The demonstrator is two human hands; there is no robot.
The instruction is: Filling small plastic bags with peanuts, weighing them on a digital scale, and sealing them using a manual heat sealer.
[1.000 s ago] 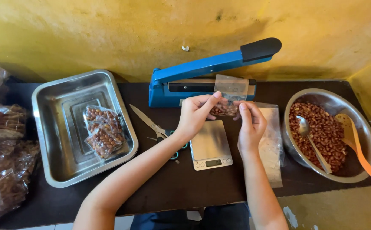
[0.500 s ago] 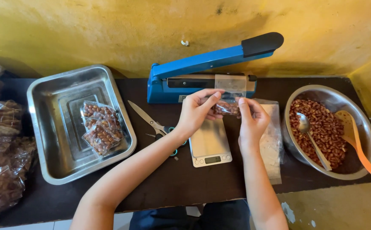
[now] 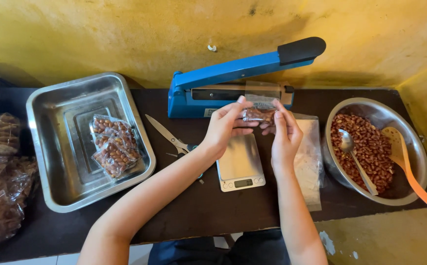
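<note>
- At the table's (image 3: 174,216) left edge lay filled bags of peanuts (image 3: 0,196), with a steel tray (image 3: 51,147) just beside them holding sealed packets (image 3: 113,147).
- Scissors (image 3: 167,135) lay between the tray and a small scale (image 3: 240,164).
- Near the back edge, the left hand (image 3: 226,128) and right hand (image 3: 284,135) pinched one small bag of nuts (image 3: 258,114) at the blue sealer's (image 3: 238,81) bar.
- By the right edge stood a bowl (image 3: 412,191) of peanuts with a spoon (image 3: 353,152) and an orange spatula (image 3: 407,164).
</note>
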